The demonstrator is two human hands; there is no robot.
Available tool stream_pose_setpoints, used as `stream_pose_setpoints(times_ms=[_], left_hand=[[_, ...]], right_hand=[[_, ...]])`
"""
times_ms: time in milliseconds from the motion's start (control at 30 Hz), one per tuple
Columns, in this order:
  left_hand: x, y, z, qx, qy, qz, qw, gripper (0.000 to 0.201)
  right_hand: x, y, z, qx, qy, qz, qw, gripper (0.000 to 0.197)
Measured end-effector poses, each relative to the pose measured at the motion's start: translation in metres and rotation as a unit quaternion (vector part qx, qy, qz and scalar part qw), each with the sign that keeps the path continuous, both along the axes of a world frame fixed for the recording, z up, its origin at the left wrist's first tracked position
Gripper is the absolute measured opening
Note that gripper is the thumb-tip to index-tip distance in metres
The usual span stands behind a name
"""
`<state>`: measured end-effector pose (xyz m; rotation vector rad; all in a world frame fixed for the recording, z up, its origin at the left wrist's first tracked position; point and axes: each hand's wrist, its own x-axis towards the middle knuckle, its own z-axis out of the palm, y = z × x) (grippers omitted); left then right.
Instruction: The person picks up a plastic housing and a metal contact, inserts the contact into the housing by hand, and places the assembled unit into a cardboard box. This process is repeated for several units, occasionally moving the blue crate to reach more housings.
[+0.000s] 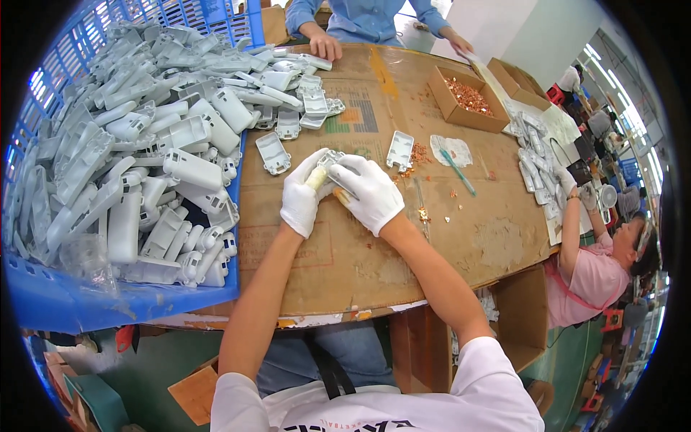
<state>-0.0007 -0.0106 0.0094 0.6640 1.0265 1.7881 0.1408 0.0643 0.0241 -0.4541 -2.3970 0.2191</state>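
Note:
Both my hands wear white gloves and meet over the middle of the cardboard-covered table. My left hand (pixel 302 191) is closed around the near side of a light grey plastic casing (pixel 330 159). From the other side my right hand (pixel 371 191) grips the same casing, its fingers bent over it. The gloves hide most of the casing. Just beyond my left hand lies an open grey casing half (pixel 273 153). Another casing half (pixel 400 150) rests to the right of my hands, beside a scatter of small copper-coloured parts (pixel 420 153).
A blue crate (pixel 144 306) heaped with grey casings (pixel 194 169) stands at the left. Across the table, a person in blue (pixel 360 20) rests a hand on it. A cardboard box (pixel 468 119) holds copper parts. A green pen (pixel 458 173) lies right. A pink-shirted person (pixel 594 277) works at right.

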Motion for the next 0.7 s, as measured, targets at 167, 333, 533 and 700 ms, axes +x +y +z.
stream_pose_setpoints(times_ms=[167, 333, 533, 700], left_hand=[[0.0003, 0.0003, -0.0041, 0.005, 0.009, 0.009, 1.0, 0.038], [-0.0005, 0.001, -0.0068, -0.007, 0.024, 0.016, 1.0, 0.039], [0.0007, -0.0012, -0.0078, -0.018, 0.052, 0.024, 0.998, 0.038], [0.001, -0.0028, -0.0071, -0.027, 0.058, 0.015, 0.998, 0.039]], right_hand=[[-0.0014, 0.0008, -0.0022, 0.037, -0.035, 0.001, 0.999, 0.042], [-0.0035, -0.0042, 0.0012, 0.065, -0.063, -0.007, 0.996, 0.042], [-0.0049, -0.0082, 0.0042, 0.076, -0.076, -0.017, 0.994, 0.038], [-0.0037, -0.0033, -0.0007, 0.041, -0.062, 0.005, 0.997, 0.034]])
